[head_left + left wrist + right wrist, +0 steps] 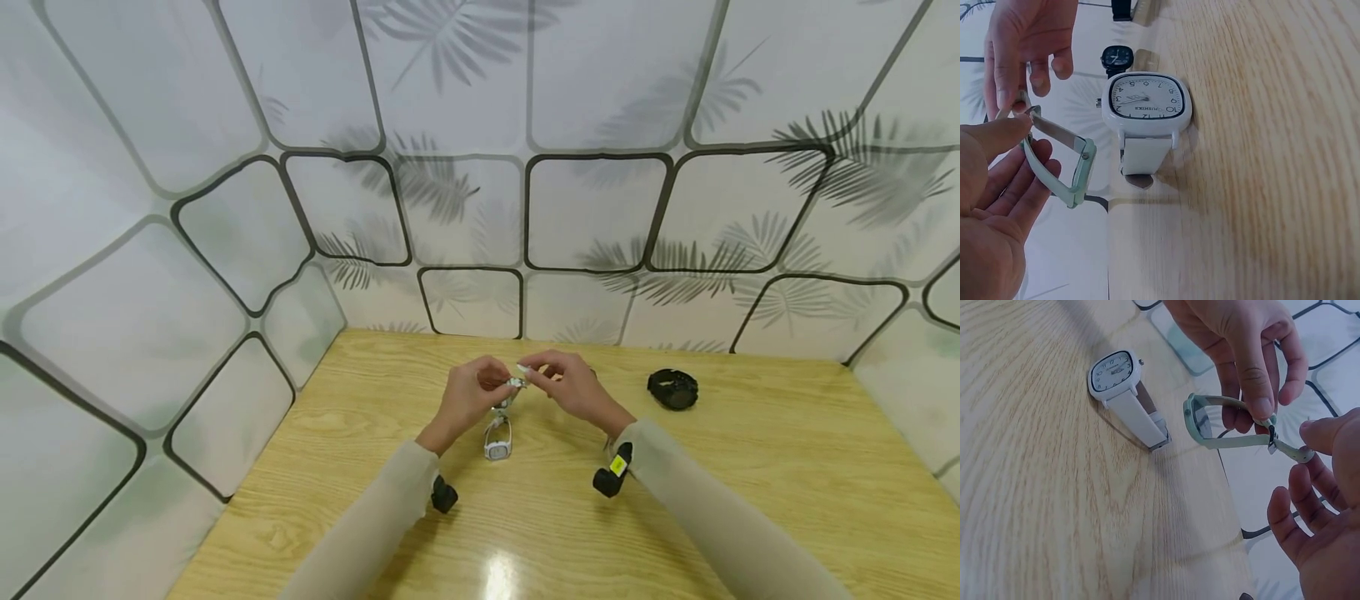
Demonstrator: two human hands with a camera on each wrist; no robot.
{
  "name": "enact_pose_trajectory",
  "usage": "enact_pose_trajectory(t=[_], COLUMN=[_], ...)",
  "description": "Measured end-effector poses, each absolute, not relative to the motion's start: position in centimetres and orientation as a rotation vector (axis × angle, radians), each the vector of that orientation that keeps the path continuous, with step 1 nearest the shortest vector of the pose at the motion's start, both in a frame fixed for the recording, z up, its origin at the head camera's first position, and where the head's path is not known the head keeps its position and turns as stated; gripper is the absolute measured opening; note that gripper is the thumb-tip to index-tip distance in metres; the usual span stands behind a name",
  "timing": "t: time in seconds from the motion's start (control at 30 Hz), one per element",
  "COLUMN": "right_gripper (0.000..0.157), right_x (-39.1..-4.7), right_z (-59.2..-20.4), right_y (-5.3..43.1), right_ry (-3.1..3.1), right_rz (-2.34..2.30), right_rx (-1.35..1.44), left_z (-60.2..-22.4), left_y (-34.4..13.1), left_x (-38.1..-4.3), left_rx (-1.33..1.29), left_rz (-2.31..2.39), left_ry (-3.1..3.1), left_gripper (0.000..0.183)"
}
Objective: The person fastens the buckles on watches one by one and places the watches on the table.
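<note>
A pale green wristwatch (1054, 178) is held up off the table between both hands, its strap looped through the buckle (1272, 439). My left hand (467, 398) pinches the strap at the buckle between thumb and fingers. With thumb and fingertips, my right hand (572, 387) grips the free strap end (1300, 453), opposite the left. The watch's case (1197, 420) hangs out away from the fingers. Close by on the table, nearer the body, lies a white wristwatch (498, 450) with a squarish case, its dial (1147, 99) showing in the left wrist view.
A black wristwatch (672, 389) lies to the right on the wooden table (750, 483). In the left wrist view, a small dark watch (1117, 56) shows beyond the white one. Patterned fabric (592, 208) stands behind the table and at its left side.
</note>
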State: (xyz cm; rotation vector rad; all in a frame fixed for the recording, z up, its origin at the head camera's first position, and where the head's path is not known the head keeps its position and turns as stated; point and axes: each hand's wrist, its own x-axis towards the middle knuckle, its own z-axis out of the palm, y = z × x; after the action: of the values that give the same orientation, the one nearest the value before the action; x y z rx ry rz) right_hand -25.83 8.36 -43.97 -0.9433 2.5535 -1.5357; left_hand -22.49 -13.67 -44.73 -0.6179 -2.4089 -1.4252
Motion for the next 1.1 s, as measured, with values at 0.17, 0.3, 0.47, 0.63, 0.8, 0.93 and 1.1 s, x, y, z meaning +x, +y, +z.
enact_pose_trajectory(t=[0.17,0.3,0.47,0.63,0.8,0.93,1.1], right_gripper=[0.024,0.019,0.017,0.016,0.017,0.017,0.024], right_x=[-25.73,-25.71,-25.78,-25.68,-25.61,-25.5,-25.27], right_z=[-43.84,-43.69,-43.75,-43.8,-43.95,-44.03,-44.04], right_y=[8.34,8.22,8.19,8.09,7.92,7.61,7.65], right_ry=[2.695,2.761,2.778,2.783,2.795,2.815,2.805], right_rz=[-1.388,-1.299,-1.264,-1.252,-1.252,-1.251,-1.332], right_rx=[-1.056,-1.198,-1.256,-1.263,-1.272,-1.283,-1.153], left_z=[-44.88,-44.75,-44.59,-44.69,-44.7,-44.72,-44.86], left_y=[-13.73,-13.73,-13.68,-13.68,-13.65,-13.57,-13.47], left_x=[-22.53,-22.47,-22.4,-22.41,-22.38,-22.35,-22.37], left_rx=[-0.593,-0.589,-0.591,-0.58,-0.572,-0.569,-0.556], left_rz=[-1.462,-1.491,-1.517,-1.537,-1.542,-1.562,-1.585], left_ry=[-2.391,-2.369,-2.348,-2.332,-2.318,-2.301,-2.273], left_gripper=[0.017,0.018,0.019,0.021,0.022,0.021,0.022])
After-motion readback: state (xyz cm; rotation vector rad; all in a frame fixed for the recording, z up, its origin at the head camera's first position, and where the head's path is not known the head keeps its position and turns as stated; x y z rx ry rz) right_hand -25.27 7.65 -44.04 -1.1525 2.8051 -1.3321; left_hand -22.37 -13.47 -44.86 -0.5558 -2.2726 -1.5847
